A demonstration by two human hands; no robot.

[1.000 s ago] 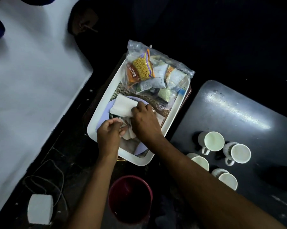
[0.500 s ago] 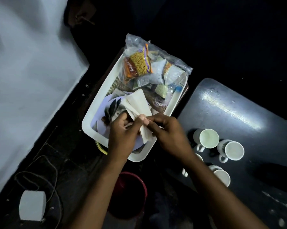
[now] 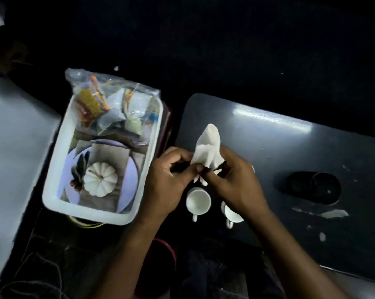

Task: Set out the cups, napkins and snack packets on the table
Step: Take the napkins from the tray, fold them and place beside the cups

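Observation:
Both hands hold a bunch of white napkins (image 3: 208,145) above the dark table (image 3: 268,147). My left hand (image 3: 167,180) pinches the lower edge from the left, and my right hand (image 3: 234,180) grips it from the right. Below the hands stand white cups: one (image 3: 197,200) fully in view, another (image 3: 231,212) partly hidden under my right wrist. A clear bag of snack packets (image 3: 108,106) lies at the far end of the white tray (image 3: 57,169) on the left.
The tray bottom shows a printed plate with a white pumpkin (image 3: 100,179). A dark round object (image 3: 311,186) sits on the table's right part. A red bucket (image 3: 162,268) stands on the floor below, cables (image 3: 37,268) lie at lower left.
Both hands lifted the napkins out of the tray and carried them right, over the table above the cups. The view shifted right too.

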